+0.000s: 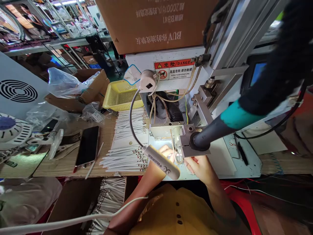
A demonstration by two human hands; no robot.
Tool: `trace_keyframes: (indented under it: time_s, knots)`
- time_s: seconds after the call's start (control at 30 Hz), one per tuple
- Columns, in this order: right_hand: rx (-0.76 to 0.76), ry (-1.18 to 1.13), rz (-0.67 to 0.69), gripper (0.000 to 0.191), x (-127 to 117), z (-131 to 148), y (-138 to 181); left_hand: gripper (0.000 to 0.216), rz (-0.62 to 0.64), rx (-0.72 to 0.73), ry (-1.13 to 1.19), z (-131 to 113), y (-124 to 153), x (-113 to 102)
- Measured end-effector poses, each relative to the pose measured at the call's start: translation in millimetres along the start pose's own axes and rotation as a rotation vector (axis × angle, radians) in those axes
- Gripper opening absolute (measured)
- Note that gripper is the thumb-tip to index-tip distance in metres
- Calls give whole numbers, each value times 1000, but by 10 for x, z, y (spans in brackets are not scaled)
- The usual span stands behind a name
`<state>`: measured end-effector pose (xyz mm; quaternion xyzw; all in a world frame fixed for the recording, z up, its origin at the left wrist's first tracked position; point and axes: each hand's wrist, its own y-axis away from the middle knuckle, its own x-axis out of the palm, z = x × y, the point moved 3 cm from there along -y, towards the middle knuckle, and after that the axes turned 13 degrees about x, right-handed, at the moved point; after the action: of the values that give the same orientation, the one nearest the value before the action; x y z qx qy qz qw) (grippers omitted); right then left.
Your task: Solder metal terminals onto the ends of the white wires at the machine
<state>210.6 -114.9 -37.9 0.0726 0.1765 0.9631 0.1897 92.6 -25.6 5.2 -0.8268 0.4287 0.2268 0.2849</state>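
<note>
My left hand [167, 152] is under the machine head, partly covered by the lit lamp [162, 164] on its bendy neck. Its fingers are bent inward, and whatever they grip is too small and hidden to name. Close by on the other side, my right hand [197, 164] has its fingers pressed together below the metal clamp block [194, 143]; its hold is also hidden. A thin bent tube [174, 147] comes down between the two hands. Left of them, rows of flat white strips [129, 130] with small metal-looking ends lie on the table.
A black phone [87, 146] and a yellow basket [121, 94] are on the wooden table. A dark hose [232, 119] with a teal band slants in from the right. The machine bears a high-temperature danger sign [174, 69]. More strips [110, 202] fill a box below the table edge.
</note>
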Motion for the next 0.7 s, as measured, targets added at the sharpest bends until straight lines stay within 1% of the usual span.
trace_keyframes:
  time_s: [0.2, 0.4, 0.6, 0.7]
  knots:
    - [-16, 7, -22, 31, 4, -1, 8, 30, -39, -27, 48, -45, 3, -39]
    - [0, -28, -37, 26, 2, -44, 0, 34, -16, -40, 48, -108, -7, -70]
    - [-8, -18, -26, 31, -1, -41, 7, 33, -24, -51, 40, -97, -6, -63]
    - [-18, -8, -19, 35, -1, -35, 7, 35, -6, -72, 21, -74, -9, -27]
